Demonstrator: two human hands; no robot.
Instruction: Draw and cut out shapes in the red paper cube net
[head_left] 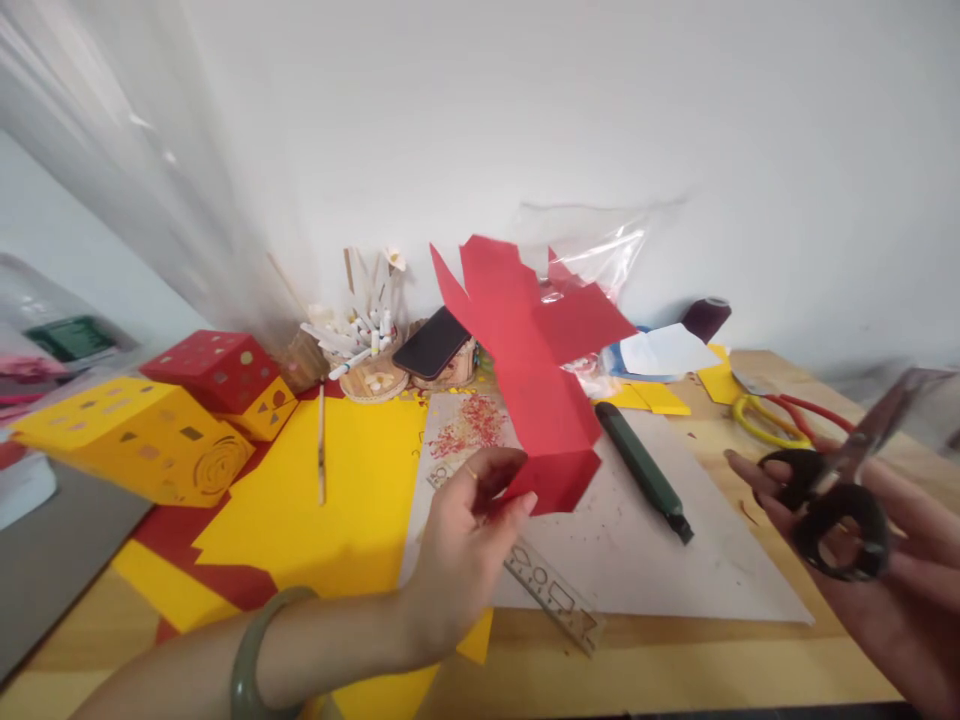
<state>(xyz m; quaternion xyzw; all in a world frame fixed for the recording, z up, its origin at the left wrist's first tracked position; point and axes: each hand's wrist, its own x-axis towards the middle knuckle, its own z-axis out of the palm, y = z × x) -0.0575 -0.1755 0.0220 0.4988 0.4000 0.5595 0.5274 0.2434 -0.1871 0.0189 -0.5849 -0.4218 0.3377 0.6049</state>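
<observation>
My left hand pinches the bottom flap of a red paper cutout between thumb and fingers. The cutout is held up above the table, creased into panels, with flaps sticking out at the sides and top. At the right, my right hand holds a pair of scissors with black handles, slightly blurred, blades pointing up and right, apart from the paper. Under the cutout, a white sheet carries a dark green pen-like tool and a clear stencil ruler, partly hidden by my left hand.
Yellow paper with a thin stick covers the left. Red and yellow boxes stand beyond it. A phone, a holder of markers and a clear plastic bag are near the wall. Red-and-yellow-handled scissors lie at right.
</observation>
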